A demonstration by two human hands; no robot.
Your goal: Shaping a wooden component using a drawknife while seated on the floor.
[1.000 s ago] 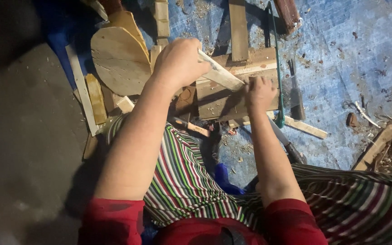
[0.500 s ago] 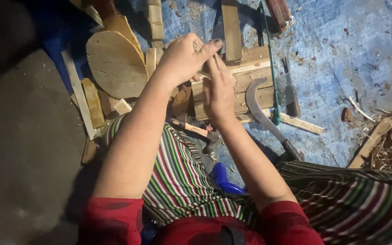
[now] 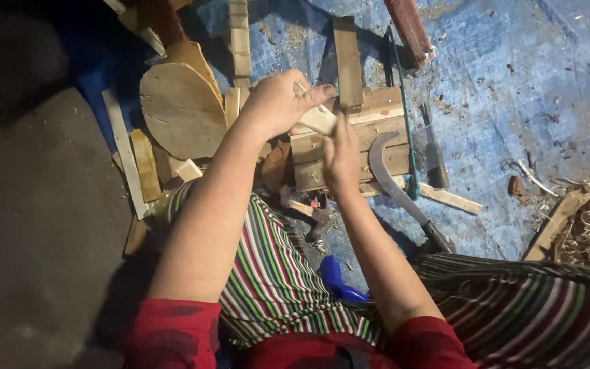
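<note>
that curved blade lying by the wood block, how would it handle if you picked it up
The curved blade looks like stiff metal, so it likely won't flex. Its dark handle sits far from the hooked tip, so it probably feels tip-heavy. Lying flat on the blue tarp, it shouldn't roll.

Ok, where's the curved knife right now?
In the head view the curved knife lies on the blue tarp, just right of the right hand, its blade tip against the wooden block.

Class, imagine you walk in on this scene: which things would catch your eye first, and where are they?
At centre, the left hand grips a pale wood piece, with the right hand touching it from below. Just right of them a curved blade lies across wooden blocks on a blue tarp. A round board lies to the left.
</note>
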